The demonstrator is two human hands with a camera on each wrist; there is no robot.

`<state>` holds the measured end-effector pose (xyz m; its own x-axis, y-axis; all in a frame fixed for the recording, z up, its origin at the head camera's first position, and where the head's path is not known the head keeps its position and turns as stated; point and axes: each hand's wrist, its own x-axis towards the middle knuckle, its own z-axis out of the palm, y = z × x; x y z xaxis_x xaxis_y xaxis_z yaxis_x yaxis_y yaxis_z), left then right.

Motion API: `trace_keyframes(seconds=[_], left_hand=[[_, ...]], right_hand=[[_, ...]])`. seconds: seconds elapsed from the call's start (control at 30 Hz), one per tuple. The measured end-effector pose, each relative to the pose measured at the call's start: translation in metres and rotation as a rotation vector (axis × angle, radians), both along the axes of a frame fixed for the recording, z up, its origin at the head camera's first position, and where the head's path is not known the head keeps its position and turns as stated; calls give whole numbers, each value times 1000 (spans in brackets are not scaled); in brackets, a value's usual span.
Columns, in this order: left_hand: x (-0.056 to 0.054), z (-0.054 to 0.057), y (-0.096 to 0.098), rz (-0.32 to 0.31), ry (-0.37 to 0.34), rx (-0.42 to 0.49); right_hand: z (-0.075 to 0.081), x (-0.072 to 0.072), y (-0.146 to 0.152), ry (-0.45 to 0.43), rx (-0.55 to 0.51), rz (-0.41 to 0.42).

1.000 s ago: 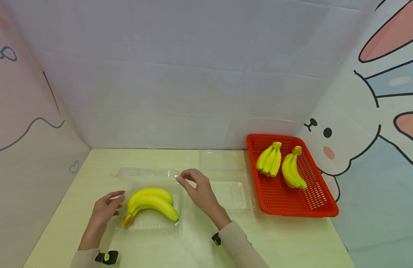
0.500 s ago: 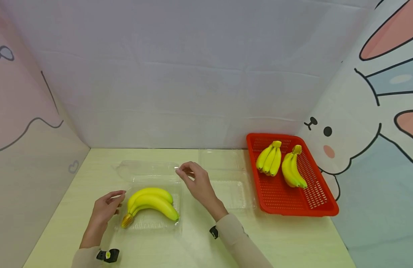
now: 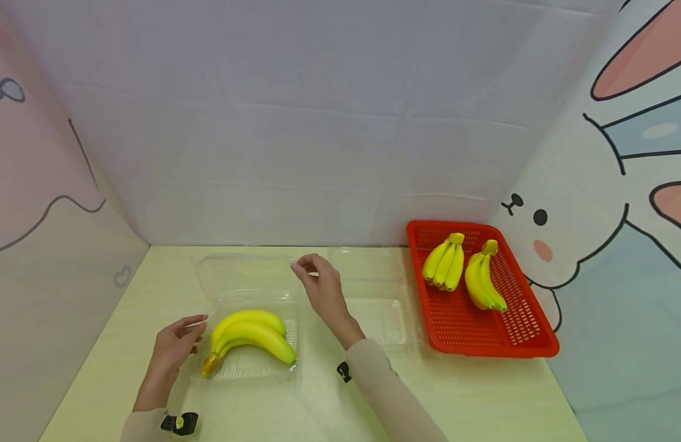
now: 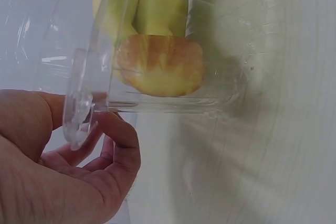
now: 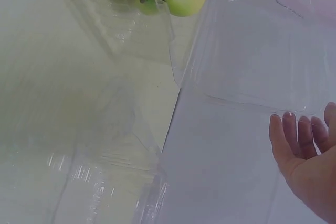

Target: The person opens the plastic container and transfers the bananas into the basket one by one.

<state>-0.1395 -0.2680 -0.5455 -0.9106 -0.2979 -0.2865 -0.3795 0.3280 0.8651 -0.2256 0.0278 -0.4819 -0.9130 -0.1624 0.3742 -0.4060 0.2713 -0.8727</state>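
A bunch of yellow bananas (image 3: 252,337) lies in the base of a clear plastic clamshell box (image 3: 246,371) at the left of the table. My left hand (image 3: 175,347) is at the box's left edge; in the left wrist view its thumb and finger pinch the rim tab (image 4: 79,114) beside the banana stem (image 4: 160,66). The clear lid (image 3: 246,276) stands raised behind the bananas. My right hand (image 3: 321,285) pinches the lid's right corner with thumb and fingers; in the right wrist view the fingertips (image 5: 289,116) are at the lid's edge.
A second clear clamshell box (image 3: 376,322), opened out flat, lies right of my right hand. Beside it, a red basket (image 3: 467,341) holds two more banana bunches (image 3: 444,264). A white cloth wall (image 3: 318,153) closes off the back, with printed panels at both sides.
My right hand has moved away from me, toward the back wall, carrying the lid's edge with it. More of the lid's face shows now. The left hand and bananas stay in place.
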Motion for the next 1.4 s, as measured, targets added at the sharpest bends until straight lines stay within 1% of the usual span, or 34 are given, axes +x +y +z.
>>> trace_keyframes(seconds=[0.23, 0.33, 0.47, 0.67, 0.87, 1.03, 1.17, 1.4], left_hand=[[-1, -2, 0, -1, 1, -3], [-1, -1, -1, -1, -2, 4], [0, 0, 0, 5, -7, 6], [-1, 0, 1, 10, -16, 2], [0, 0, 1, 11, -22, 9], [0, -1, 1, 10, -17, 8], [0, -2, 1, 10, -20, 12], [0, -2, 2, 10, -4, 15]], right_hand=[[4, -11, -6, -29, -40, -49], [5, -14, -8, -47, -36, -62], [2, -20, -11, -88, -23, -86], [-6, -27, -13, -144, -36, -122], [-14, -27, -15, -180, -28, -138], [-21, -27, -16, -190, -61, -127], [-25, -28, -16, -228, -73, -125], [-30, -28, -15, -282, -26, -123]])
